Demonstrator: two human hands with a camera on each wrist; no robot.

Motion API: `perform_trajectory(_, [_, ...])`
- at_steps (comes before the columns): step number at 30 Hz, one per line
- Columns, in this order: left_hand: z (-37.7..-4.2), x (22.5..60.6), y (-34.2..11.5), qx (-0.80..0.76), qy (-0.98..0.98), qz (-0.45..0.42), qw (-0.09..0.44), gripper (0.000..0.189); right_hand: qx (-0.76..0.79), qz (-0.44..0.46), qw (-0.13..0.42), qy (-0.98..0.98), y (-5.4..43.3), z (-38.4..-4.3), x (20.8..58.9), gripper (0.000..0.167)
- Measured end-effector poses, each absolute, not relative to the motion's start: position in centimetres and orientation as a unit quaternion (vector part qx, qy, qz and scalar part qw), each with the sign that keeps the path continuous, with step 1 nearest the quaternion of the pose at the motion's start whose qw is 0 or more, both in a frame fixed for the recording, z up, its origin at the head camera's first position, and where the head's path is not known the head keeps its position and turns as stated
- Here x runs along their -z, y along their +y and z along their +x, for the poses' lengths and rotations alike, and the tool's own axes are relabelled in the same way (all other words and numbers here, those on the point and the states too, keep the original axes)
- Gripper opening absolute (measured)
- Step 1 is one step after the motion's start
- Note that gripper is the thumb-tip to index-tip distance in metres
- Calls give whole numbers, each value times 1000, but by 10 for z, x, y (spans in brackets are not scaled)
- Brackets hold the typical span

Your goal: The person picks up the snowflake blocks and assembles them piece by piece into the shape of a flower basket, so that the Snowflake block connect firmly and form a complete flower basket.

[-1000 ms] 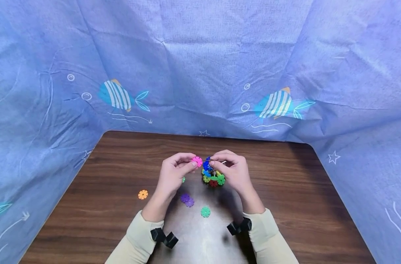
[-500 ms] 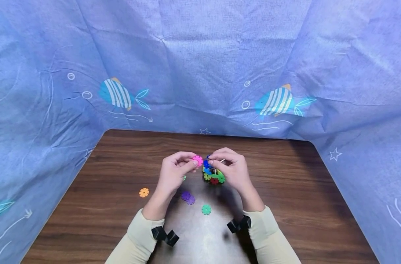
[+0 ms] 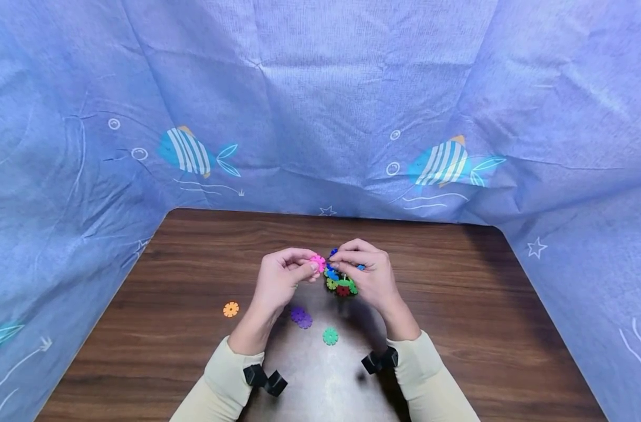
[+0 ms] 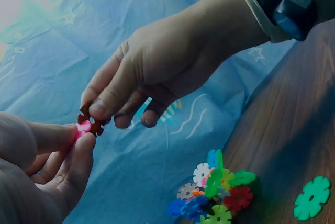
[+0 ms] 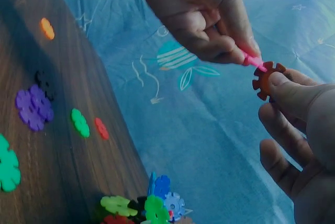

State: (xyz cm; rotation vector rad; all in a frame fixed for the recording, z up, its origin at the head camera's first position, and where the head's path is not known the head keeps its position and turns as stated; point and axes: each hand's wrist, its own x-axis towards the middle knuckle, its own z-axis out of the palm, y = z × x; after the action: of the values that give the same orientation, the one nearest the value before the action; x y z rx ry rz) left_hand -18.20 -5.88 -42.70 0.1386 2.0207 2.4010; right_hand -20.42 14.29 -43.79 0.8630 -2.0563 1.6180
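Observation:
Thumb and fingers of my left hand [image 3: 278,278] pinch a pink notched plastic disc [image 3: 318,263], a flower-shaped building piece. My right hand [image 3: 370,272] pinches a brown notched disc [image 5: 263,84] by thumb and finger. In both wrist views the rims of these discs meet, at an angle to each other; how deep the notches sit is hidden by fingertips. Beneath the right hand, on the table, stands a cluster of joined discs [image 4: 213,187] in blue, green, red, white and other colours. The right hand partly covers it in the head view.
Loose discs lie on the brown table [image 3: 457,328]: orange [image 3: 231,309], two overlapping purple [image 3: 301,318], and green [image 3: 330,336]. A smaller-looking green disc [image 5: 80,123], a red one [image 5: 101,128] and a black one [image 5: 48,84] show in the right wrist view. Blue cloth hangs behind.
The pink disc has shifted slightly right and toward me, and the hands have come a little closer together. Right-hand fingers have changed position slightly. The loose discs stay put.

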Motion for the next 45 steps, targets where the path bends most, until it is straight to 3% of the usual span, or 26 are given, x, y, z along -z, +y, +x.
perform_trajectory(8, [-182,431,-55,-784,620,43,11,19,-571,345,209,-715,144,-208,442,16])
perform_trajectory(16, [-180,429,-61,-747,660,75,-26,15,-535,265,101,-796,165,-199,433,25])
perform_trajectory(29, [-181,428,-70,-708,696,91,-80,12,-327,364,-52,-871,170,-183,476,14])
perform_trajectory(36, [-181,426,-72,-694,709,93,-78,13,-247,359,-131,-891,164,-176,490,28])
perform_trajectory(41, [-181,423,-73,-692,712,91,-75,12,-216,356,-126,-900,160,-172,495,36])
perform_trajectory(45, [-181,423,-73,-691,714,87,-74,12,-204,359,-116,-903,158,-171,497,31])
